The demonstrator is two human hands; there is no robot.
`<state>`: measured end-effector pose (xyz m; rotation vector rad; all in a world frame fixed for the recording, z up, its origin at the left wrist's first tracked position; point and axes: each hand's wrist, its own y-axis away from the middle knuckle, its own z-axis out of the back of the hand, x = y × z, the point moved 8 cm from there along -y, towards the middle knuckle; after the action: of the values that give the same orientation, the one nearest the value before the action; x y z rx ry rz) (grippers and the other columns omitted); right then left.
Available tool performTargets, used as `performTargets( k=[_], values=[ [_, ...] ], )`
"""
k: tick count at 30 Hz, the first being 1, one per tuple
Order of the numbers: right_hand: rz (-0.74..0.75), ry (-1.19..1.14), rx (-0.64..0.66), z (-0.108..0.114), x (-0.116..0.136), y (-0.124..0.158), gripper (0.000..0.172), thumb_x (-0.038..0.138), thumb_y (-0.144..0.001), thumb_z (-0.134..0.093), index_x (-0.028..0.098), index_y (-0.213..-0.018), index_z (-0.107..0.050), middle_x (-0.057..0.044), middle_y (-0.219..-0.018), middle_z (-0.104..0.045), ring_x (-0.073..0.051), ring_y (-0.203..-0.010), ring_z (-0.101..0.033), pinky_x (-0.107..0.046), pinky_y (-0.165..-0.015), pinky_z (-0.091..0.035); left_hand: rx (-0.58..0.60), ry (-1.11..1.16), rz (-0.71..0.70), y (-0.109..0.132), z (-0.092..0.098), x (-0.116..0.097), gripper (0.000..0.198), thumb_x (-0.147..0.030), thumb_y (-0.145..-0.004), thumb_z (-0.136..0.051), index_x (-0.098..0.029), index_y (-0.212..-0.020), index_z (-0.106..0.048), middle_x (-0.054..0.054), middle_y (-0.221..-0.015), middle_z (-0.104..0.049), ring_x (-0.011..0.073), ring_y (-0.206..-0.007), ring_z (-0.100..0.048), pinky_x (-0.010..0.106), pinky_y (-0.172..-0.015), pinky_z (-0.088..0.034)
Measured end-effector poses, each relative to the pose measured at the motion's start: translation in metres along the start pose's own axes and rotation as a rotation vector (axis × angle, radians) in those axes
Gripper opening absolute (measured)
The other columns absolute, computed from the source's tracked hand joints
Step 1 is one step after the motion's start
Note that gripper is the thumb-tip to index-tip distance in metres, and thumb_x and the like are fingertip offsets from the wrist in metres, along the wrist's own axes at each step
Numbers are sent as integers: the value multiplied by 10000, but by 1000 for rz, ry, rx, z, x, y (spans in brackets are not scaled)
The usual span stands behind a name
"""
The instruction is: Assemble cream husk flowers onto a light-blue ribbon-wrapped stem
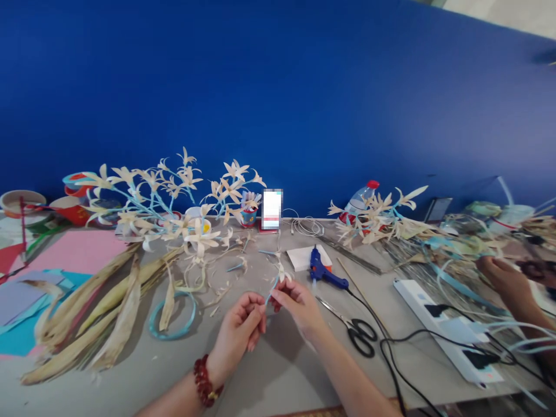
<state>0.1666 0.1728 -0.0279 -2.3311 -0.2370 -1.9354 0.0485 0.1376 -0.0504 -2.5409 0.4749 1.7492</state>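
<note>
A small cream flower (282, 275) with a thin blue-wrapped stem (272, 287) is held upright above the table. My right hand (296, 304) pinches this stem just below the petals. Lower down, the fingertips of my left hand (244, 323) close on the stem's end; a red bead bracelet circles that wrist. To the right of my hands lie black-handled scissors (360, 335) and a blue glue gun (324, 270), which rests partly on white card (299, 258). Loose blue-tipped stem pieces (235, 267) are scattered beyond my left hand.
Dried husks (115, 330), a roll of blue tape (152, 324) and coloured paper (82, 249) lie left. Finished flower branches (147, 202) stand behind. A power strip (447, 336) with black cords is at right, near another person's hand (506, 284). A lit phone (272, 208) faces me.
</note>
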Motion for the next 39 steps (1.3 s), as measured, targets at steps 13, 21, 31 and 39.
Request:
performTargets(
  k=[13, 21, 31, 39],
  values=[
    [20, 77, 6, -1, 3, 0, 238, 390, -752, -705, 180, -701, -606, 22, -627, -582, -108, -553, -519, -235, -554, -433, 17, 105, 90, -4, -3, 3, 180, -354, -857, -566, -181, -882, -523, -79, -530, -531, 0, -304, -281, 131, -317, -211],
    [16, 49, 0, 0, 0, 0, 238, 399, -742, -711, 182, -716, -618, 16, -635, -592, -105, -549, -510, -231, -539, -437, 35, 146, 92, -2, -4, 1, 182, -353, -854, -578, -182, -886, -527, -74, -538, -542, -4, -298, -289, 121, -314, -221],
    [11, 11, 14, -3, 2, 2, 239, 403, -728, -728, 187, -713, -625, 26, -619, -544, -105, -544, -493, -236, -526, -419, 35, 159, 33, 0, -4, -1, 222, -364, -835, -599, -178, -927, -521, -51, -562, -596, 13, -284, -364, 134, -319, -303],
    [27, 13, 5, -2, 0, 3, 233, 408, -742, -712, 191, -713, -630, 24, -626, -540, -107, -548, -476, -241, -524, -414, 63, 110, 41, -2, -7, -1, 213, -355, -840, -590, -173, -925, -522, -47, -565, -601, 13, -285, -370, 130, -317, -299]
  ],
)
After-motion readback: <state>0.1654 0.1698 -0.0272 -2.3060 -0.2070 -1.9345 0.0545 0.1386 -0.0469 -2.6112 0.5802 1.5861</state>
